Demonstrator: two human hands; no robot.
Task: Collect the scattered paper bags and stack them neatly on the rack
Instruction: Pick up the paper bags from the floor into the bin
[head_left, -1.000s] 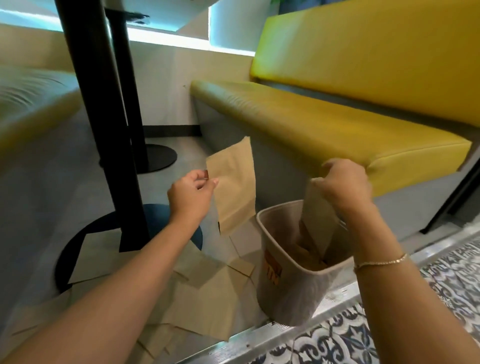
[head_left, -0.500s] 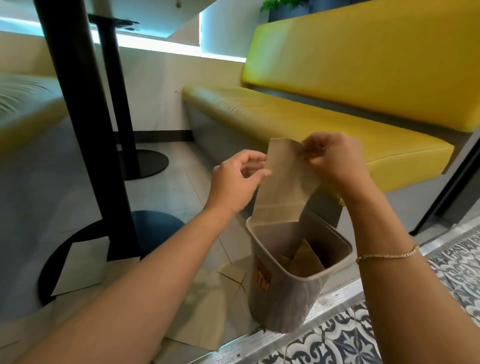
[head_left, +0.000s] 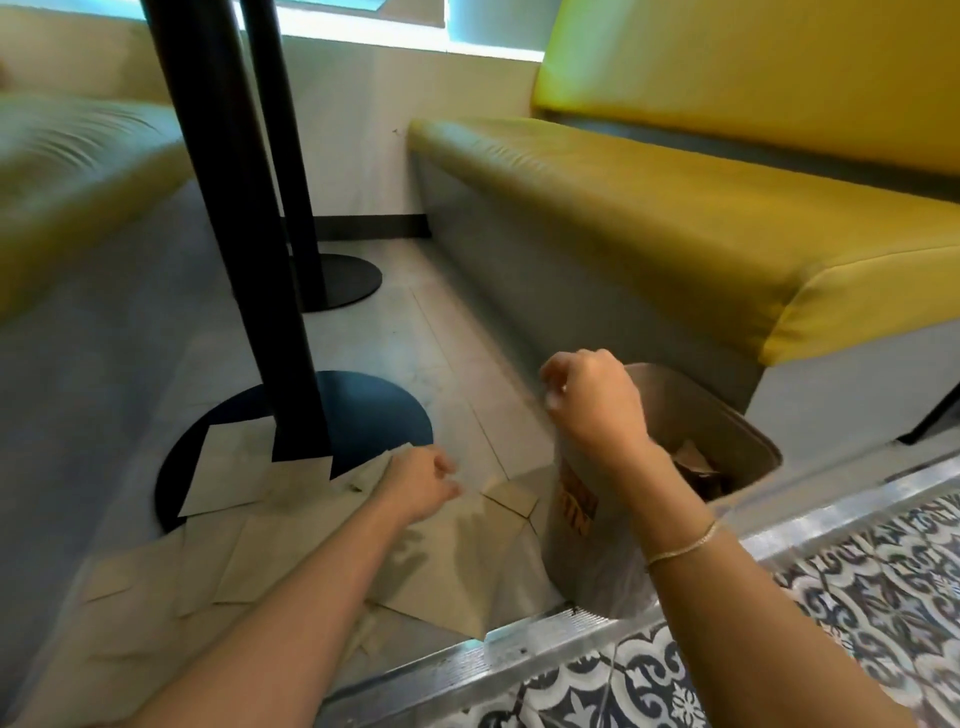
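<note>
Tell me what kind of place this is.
Probably a restaurant or café booth: yellow padded bench, black table post on a round base, and paper bags scattered on the floor.

Orange print on the bin (head_left: 597, 561) is illegible.

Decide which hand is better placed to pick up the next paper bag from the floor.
Left. The left hand hovers just over the paper bags on the floor; the right hand is higher, above the bin.

Bright backlit strip at top; motion blur, wide-angle edge bending
</note>
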